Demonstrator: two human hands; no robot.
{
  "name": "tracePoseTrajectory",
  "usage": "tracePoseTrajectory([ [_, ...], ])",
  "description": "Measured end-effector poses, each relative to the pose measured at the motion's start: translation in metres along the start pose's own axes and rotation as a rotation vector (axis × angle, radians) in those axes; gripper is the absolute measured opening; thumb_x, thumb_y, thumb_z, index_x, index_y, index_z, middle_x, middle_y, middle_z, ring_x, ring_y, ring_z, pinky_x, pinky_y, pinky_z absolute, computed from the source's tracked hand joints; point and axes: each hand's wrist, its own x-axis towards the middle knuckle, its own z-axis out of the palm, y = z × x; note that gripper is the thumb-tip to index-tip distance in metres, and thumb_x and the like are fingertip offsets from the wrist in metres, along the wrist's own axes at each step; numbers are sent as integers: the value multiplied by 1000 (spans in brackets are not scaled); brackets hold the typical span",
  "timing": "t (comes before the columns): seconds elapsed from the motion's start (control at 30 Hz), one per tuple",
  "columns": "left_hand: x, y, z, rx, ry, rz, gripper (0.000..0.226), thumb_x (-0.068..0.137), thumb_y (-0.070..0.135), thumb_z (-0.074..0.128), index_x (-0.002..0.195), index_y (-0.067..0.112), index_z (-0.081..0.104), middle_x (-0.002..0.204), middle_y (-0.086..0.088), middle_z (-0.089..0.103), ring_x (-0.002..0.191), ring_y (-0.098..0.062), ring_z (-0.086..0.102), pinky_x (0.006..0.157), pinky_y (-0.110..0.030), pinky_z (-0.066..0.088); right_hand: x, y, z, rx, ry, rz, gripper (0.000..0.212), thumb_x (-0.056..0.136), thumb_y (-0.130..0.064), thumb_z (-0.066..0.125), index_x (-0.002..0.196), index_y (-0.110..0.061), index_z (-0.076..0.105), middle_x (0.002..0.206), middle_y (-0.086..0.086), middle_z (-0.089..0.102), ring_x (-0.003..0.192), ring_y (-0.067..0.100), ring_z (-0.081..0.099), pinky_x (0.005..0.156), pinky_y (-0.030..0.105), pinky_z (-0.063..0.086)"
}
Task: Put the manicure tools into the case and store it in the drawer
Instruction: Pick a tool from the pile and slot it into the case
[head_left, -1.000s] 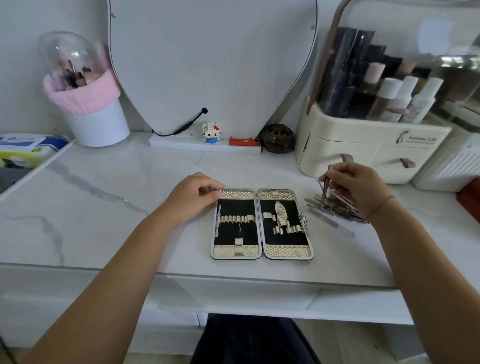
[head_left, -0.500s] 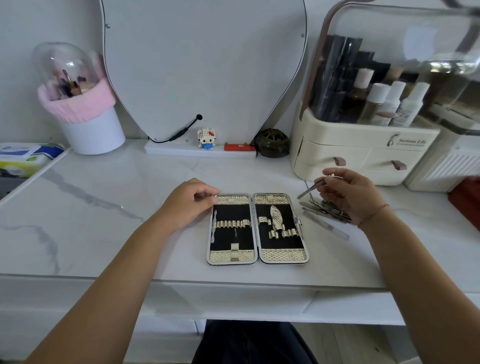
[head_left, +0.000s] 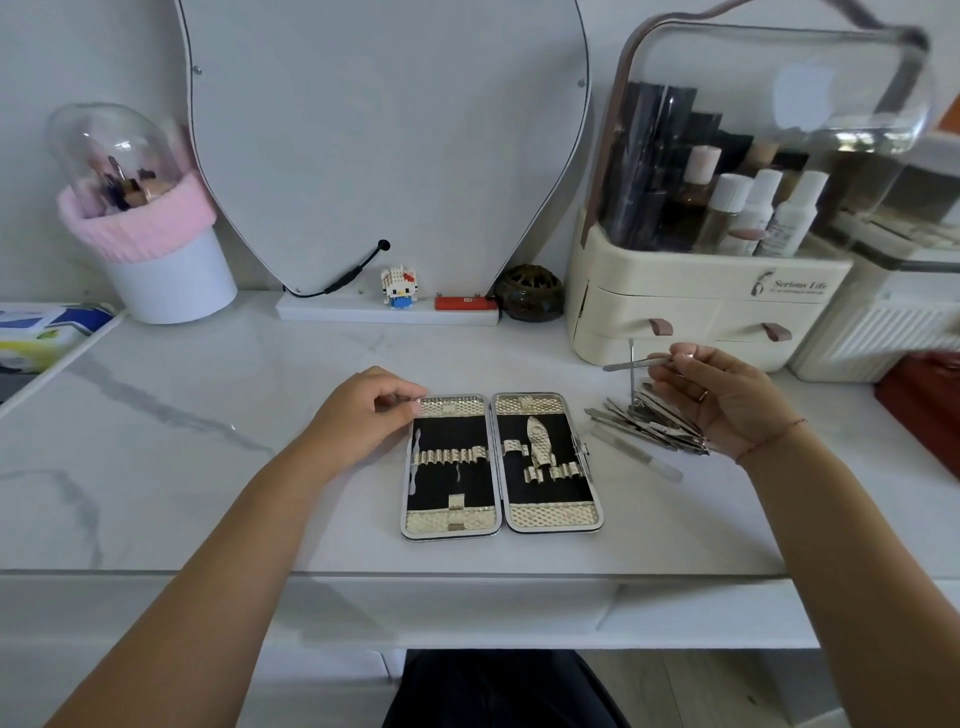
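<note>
Swung level, prob. tweezers (head_left: 636, 364) pinched by R hand (head_left: 727, 402); L hand (head_left: 363, 415) grips case (head_left: 550, 491); organizer (head_left: 675, 291) reads "Serious Life".

Legible marking: one only. The logo "Serious Life", in script, is printed at the upper right of the cream front of the cosmetic organizer (head_left: 675, 283). The smaller line beneath it is too small to read, as is the print on the red item (head_left: 464, 303) and on the blue-and-green pack (head_left: 36, 332).

We see a white marbled bench (head_left: 208, 467). The open case (head_left: 501, 467) lies on it, its far corner touching our left fingers (head_left: 410, 408). A heap of manicure tools (head_left: 649, 423) lies just below our right fingers (head_left: 670, 374), with a clear file (head_left: 636, 457) beside the heap, nearer us.
</note>
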Motion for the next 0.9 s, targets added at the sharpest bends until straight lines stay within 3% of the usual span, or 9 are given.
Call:
tracePoseTrajectory([
  [0.13, 3, 10, 0, 41, 33, -16, 20, 87, 26, 63, 107, 26, 66, 101, 7, 56, 95, -7, 54, 85, -23, 39, -4, 5, 1, 12, 28, -5, 4, 82, -6, 59, 82, -9, 57, 75, 4, 74, 71, 12, 71, 66, 22, 58],
  [0.2, 9, 30, 3, 88, 46, 55, 27, 86, 35, 64, 112, 28, 64, 106, 10, 55, 101, -7, 52, 86, -22, 37, -4, 7, 5, 15, 41, 0, 12, 90, -2, 50, 82, -9, 56, 75, 3, 74, 71, 12, 71, 65, 22, 58],
  [0.3, 19, 79, 26, 59, -36, 147, 32, 84, 41, 64, 113, 27, 64, 101, 16, 59, 94, 1, 54, 76, -14, 37, -5, 9, 13, 5, 23, -9, 11, 90, -2, 50, 84, -9, 56, 76, 3, 74, 72, 12, 71, 68, 23, 59],
  [0.4, 28, 115, 60, -44, -145, 125, 34, 83, 42, 66, 111, 24, 67, 93, 16, 64, 87, 4, 57, 73, -12, 40, -5, 8, 18, 11, 5, -18, 8, 89, -2, 53, 86, -8, 58, 77, 5, 73, 72, 13, 71, 69, 24, 59],
  [0.57, 46, 131, 90, -77, -199, 58, 20, 80, 36, 71, 93, 22, 75, 82, 5, 74, 81, -8, 67, 77, -27, 53, -5, 5, 21, -2, -10, -26, 8, 88, -2, 54, 87, -10, 58, 72, 4, 73, 68, 12, 70, 64, 22, 57],
  [0.67, 49, 134, 98, -89, -185, 25, 12, 82, 29, 70, 80, 19, 76, 75, 3, 74, 74, -13, 62, 79, -35, 52, -5, 3, 21, 1, 2, -21, 8, 88, -3, 56, 89, -10, 59, 72, 3, 73, 69, 11, 70, 62, 20, 56],
  [0.9, 45, 136, 103, -320, -163, -114, 16, 83, 26, 70, 93, 15, 74, 76, 2, 72, 63, -6, 53, 70, -23, 45, -11, 12, 33, -430, -52, 15, 19, 83, -7, 66, 101, -3, 67, 82, 9, 71, 50, 5, 48, 49, 15, 42],
])
